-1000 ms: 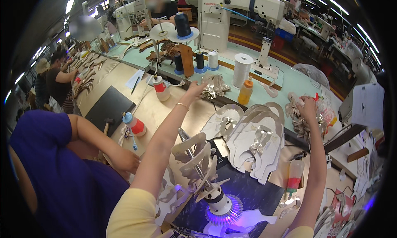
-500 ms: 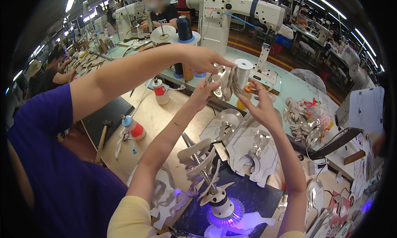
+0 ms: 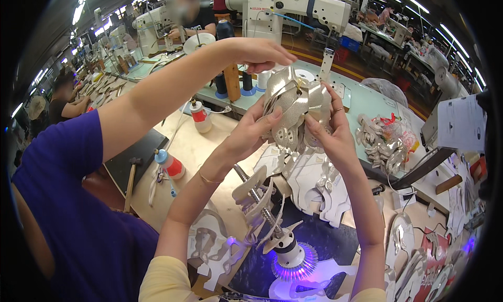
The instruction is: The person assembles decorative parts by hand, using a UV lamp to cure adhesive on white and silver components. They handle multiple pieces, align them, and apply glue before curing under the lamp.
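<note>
My feed: left hand (image 3: 248,130), right hand (image 3: 337,134) pinch shiny silver leather-like bundle (image 3: 290,115) beyond violet-glowing finned lamp (image 3: 294,261); two-sided grip probably steadies loose pieces.

Centre frame now, the bundle of shiny silver-grey flat pieces (image 3: 287,108) sits between left hand (image 3: 249,132) and right hand (image 3: 338,137), the white metal sewing machine (image 3: 262,16) behind. Below them, layered white cut-out panels (image 3: 335,198); lower still, the finned white lamp (image 3: 293,260) over the flat black board (image 3: 335,238). Left side, the wooden-handled hammer (image 3: 130,185) overlaps the dark rectangular slab (image 3: 146,146), left of the blue-capped red-and-white bottle (image 3: 171,165).
</note>
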A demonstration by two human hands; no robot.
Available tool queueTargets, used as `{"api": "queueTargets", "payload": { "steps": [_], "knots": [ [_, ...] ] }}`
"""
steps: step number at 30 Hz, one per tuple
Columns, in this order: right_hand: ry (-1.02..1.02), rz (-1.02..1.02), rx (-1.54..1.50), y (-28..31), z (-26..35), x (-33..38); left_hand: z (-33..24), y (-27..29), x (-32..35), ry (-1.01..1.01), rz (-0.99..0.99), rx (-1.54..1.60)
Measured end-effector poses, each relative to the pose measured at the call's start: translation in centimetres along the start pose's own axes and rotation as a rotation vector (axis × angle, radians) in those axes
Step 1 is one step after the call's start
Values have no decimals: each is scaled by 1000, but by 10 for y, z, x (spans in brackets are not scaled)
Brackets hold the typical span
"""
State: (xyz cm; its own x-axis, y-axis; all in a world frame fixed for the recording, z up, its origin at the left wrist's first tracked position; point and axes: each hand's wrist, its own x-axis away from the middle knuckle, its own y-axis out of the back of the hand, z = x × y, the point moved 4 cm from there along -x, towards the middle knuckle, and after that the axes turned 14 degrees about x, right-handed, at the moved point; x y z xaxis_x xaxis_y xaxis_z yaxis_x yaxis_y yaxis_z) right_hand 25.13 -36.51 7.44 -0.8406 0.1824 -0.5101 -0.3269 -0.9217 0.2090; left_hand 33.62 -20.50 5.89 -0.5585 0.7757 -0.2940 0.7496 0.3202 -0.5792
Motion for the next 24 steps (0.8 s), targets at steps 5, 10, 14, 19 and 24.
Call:
{"api": "queueTargets", "payload": {
  "steps": [5, 10, 14, 19, 24],
  "knots": [
    [-28, 7, -71, 4, 31, 8, -20, -25, 11, -27, 78, -4],
    [-73, 41, -199, 2, 49, 12, -31, -39, 12, -51, 172, -6],
    [-93, 38, -237, 2, 57, 14, -38, -43, 14, -82, 180, -64],
    [-104, 72, -221, -8, 40, 9, -35, -24, 13, -96, -31, -34],
    [-228, 192, 171, -16, -12, 11, -21, 39, -10, -62, -200, -2]
  ]
}}
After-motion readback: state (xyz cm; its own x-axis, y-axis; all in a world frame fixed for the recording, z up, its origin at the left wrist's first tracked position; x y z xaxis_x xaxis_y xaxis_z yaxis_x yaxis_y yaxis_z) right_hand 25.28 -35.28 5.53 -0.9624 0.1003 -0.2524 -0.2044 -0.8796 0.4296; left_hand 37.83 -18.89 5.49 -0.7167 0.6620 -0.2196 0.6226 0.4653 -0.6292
